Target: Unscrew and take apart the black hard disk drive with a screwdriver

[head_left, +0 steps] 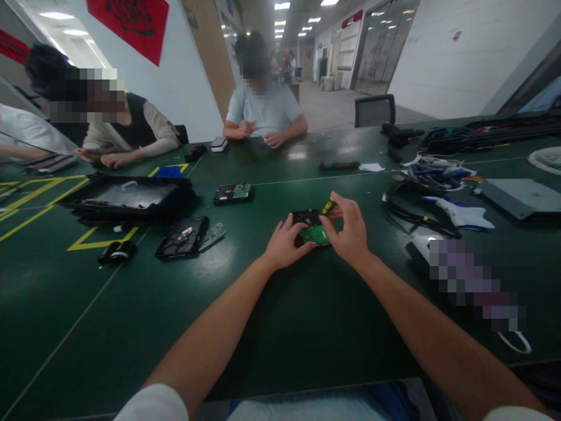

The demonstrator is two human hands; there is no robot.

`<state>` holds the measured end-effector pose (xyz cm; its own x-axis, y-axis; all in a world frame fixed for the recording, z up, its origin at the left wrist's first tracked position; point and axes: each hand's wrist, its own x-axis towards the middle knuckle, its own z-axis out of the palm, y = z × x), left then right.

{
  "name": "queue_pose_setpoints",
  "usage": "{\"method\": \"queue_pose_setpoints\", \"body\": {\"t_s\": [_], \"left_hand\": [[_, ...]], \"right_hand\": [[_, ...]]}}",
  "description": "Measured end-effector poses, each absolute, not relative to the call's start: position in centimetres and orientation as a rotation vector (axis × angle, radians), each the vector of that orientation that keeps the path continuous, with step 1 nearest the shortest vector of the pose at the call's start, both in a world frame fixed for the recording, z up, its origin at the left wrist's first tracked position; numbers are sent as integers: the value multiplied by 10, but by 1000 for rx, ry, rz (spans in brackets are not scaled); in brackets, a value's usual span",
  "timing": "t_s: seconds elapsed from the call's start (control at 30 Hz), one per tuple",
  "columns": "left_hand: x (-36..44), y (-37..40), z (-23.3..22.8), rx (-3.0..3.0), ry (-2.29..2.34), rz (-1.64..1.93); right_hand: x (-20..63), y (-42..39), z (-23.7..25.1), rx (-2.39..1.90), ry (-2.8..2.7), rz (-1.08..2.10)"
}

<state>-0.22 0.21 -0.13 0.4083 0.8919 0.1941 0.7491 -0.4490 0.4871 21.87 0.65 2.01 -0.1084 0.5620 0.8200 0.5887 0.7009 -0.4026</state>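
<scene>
Both forearms stretch out from the bottom edge over the dark green table (280, 327), meeting at the middle. Left hand (284, 244) rests on the near left side of a hard drive (312, 228), fingers curled against its edge and thumb up on the black casing, pinning it flat to the table. Right hand (347, 229) closes round a yellow-and-black screwdriver (328, 206), fingers together on the handle, tip angled down toward the drive's far right corner. Drive lies circuit side up, green board showing between the 2 hands.

Off to the left, 2 more drives: one (234, 193) with a green board farther back, another black one (183, 237) nearer, just beside a small clear part. Behind those sits a black tray (127, 197). Yellow tape lines (99, 242) mark the table on that side. To the right, a tangle of cables (421, 193) and a white-and-blue tool (460, 215), well apart from the hands. Across the table, a person in a light shirt (263, 108) has both hands together on the surface; another person (131, 126) leans in at the far left.
</scene>
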Motion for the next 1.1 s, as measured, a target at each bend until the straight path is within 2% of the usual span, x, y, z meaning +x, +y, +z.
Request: {"method": "queue_pose_setpoints", "body": {"t_s": [1.1], "left_hand": [[-2, 1, 1, 2339, 1437, 601]], "right_hand": [[221, 7, 20, -939, -1772, -37]]}}
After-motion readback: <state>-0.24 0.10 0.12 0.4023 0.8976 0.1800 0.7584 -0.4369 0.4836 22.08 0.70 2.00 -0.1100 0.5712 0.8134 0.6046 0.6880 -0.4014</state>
